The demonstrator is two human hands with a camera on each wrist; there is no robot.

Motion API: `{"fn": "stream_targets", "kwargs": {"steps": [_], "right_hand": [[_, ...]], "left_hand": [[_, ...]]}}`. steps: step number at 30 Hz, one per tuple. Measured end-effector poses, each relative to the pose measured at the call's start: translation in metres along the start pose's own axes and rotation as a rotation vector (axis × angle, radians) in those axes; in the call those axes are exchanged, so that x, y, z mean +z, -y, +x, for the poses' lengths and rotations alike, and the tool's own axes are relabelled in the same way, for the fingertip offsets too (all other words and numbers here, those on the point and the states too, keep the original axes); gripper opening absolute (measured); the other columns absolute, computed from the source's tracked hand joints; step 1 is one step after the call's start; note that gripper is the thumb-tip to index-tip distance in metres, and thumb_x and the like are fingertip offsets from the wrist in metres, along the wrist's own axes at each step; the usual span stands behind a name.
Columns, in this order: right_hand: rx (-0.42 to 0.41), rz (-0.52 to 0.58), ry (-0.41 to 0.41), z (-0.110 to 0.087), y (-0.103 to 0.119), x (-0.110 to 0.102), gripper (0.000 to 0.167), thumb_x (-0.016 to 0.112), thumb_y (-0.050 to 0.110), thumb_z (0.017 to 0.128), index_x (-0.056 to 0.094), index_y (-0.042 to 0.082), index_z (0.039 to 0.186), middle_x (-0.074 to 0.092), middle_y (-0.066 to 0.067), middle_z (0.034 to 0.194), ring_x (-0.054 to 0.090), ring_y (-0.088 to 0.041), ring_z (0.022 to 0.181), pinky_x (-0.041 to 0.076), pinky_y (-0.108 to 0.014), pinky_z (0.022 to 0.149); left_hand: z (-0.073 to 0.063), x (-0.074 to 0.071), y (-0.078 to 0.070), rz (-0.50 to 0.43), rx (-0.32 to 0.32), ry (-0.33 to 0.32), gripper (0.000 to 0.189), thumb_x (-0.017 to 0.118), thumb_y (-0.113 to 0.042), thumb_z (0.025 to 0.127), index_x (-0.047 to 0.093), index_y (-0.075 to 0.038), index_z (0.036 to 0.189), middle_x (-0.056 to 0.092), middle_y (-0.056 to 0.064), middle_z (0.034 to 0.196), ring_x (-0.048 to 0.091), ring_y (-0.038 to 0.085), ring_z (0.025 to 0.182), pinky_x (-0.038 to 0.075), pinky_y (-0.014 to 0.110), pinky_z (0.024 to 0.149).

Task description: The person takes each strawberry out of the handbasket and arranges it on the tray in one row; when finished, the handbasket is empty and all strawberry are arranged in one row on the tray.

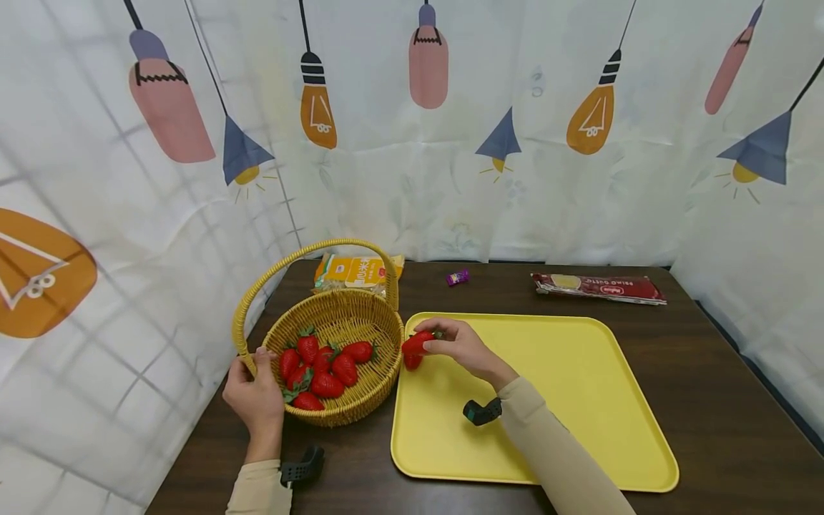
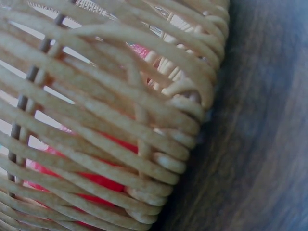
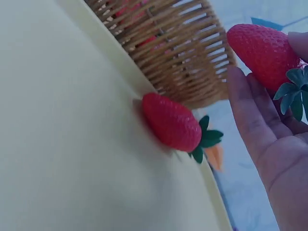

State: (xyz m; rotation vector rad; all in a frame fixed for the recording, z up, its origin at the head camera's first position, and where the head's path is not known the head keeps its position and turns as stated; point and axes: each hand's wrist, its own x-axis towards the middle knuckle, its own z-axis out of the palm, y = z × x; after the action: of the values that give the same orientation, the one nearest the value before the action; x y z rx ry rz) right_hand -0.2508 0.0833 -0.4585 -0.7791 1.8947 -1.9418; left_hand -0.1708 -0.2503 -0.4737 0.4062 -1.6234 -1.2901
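My left hand [image 1: 254, 397] grips the yellow wicker basket [image 1: 331, 311] where its tall handle [image 1: 344, 243] meets the rim. Several red strawberries [image 1: 327, 385] with green leaves lie inside. In the left wrist view the woven wall [image 2: 120, 110] fills most of the picture, red showing through its gaps. Between thumb and fingers, my right hand [image 1: 466, 350] holds a strawberry [image 3: 264, 53] over the left edge of the yellow tray [image 1: 579, 365], close beside the basket. Below it, a second strawberry [image 3: 171, 122] lies on the tray against the raised edge, partly hidden in the head view.
Behind the basket lies a yellow-orange food packet [image 1: 357, 272]. A small purple wrapped sweet [image 1: 458, 277] and a long dark red snack packet [image 1: 599, 287] lie behind the tray. The dark wooden table [image 1: 727, 400] ends at a printed curtain [image 1: 515, 214].
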Motion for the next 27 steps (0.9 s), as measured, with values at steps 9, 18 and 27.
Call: {"fn": "stream_targets", "kwargs": {"steps": [9, 18, 27], "right_hand": [[0.035, 0.034, -0.119, -0.008, -0.016, -0.016, 0.029, 0.063, 0.005, 0.093, 0.056, -0.007, 0.119, 0.06, -0.013, 0.114, 0.063, -0.019, 0.094, 0.054, -0.035, 0.086], [0.098, -0.025, -0.187, -0.008, -0.021, -0.022, 0.04, 0.063, 0.007, 0.093, 0.052, -0.008, 0.129, 0.056, -0.017, 0.115, 0.058, -0.022, 0.099, 0.054, -0.034, 0.085], [0.227, -0.132, -0.367, -0.004, -0.03, -0.023, 0.041, 0.069, 0.003, 0.085, 0.058, 0.002, 0.125, 0.059, -0.01, 0.093, 0.056, -0.019, 0.083, 0.055, -0.028, 0.073]], "left_hand": [[0.001, 0.002, -0.001, 0.024, -0.006, -0.008, 0.037, 0.063, -0.024, 0.096, 0.066, 0.011, 0.084, 0.067, -0.011, 0.075, 0.055, -0.002, 0.072, 0.033, 0.023, 0.066], [0.0, 0.002, 0.001, 0.01, -0.021, 0.006, 0.034, 0.065, -0.029, 0.095, 0.068, 0.002, 0.083, 0.07, -0.003, 0.078, 0.053, 0.004, 0.067, 0.034, 0.025, 0.063], [-0.001, 0.002, -0.01, 0.01, -0.012, -0.007, 0.036, 0.064, -0.027, 0.096, 0.066, 0.006, 0.081, 0.069, -0.001, 0.076, 0.052, 0.001, 0.068, 0.034, 0.025, 0.065]]}}
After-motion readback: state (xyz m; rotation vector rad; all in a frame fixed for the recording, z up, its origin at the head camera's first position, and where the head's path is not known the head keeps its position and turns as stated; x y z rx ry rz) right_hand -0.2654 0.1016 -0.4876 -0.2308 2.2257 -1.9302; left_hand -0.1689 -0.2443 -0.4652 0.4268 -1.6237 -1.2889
